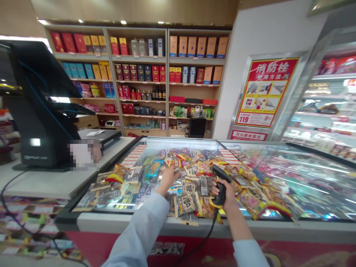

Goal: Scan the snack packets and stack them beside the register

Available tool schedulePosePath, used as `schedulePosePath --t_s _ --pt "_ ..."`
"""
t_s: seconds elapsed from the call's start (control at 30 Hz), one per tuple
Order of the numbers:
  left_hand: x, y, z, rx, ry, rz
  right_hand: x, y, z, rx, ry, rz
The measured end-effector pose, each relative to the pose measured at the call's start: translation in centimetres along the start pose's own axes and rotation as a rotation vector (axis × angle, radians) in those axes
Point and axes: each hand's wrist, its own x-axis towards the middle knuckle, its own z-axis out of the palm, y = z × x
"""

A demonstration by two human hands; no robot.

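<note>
Right fingers (215, 187) wrapped tight round the scanner (221, 181), handle near upright. Right hand (229, 195) raised over the packets; bare forearm slants to lower right. Left fingers (176, 174) apart, at a red-yellow packet (174, 162); contact unclear. Left hand (167, 179) palm down, forearm stretched forward, pale sleeve (143, 228). Packets lie across the freezer (97, 223).
</note>
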Motion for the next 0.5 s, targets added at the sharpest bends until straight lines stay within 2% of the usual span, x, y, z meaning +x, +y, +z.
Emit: schedulePosePath --t_s 0.1,0.23,0.3,0.37,0.5 --pt "0.6 -0.4 0.4 -0.010 -0.034 0.007 0.2 0.4 -1.4 0.117 -0.066 -0.029" --pt "0.8 -1.0 0.5 -0.236 -0.068 0.007 0.2 0.6 -1.8 0.142 -0.102 -0.049" --pt "0.8 -1.1 0.1 -0.413 0.013 0.017 0.1 0.6 -1.6 0.128 -0.093 -0.046" --pt "0.9 -1.0 -0.4 -0.643 0.158 -0.024 0.0 0.5 -1.4 0.120 -0.094 -0.040" --pt "1.1 -0.6 -1.3 -1.139 0.408 -0.239 -0.4 0.3 -0.9 0.092 -0.125 -0.054"
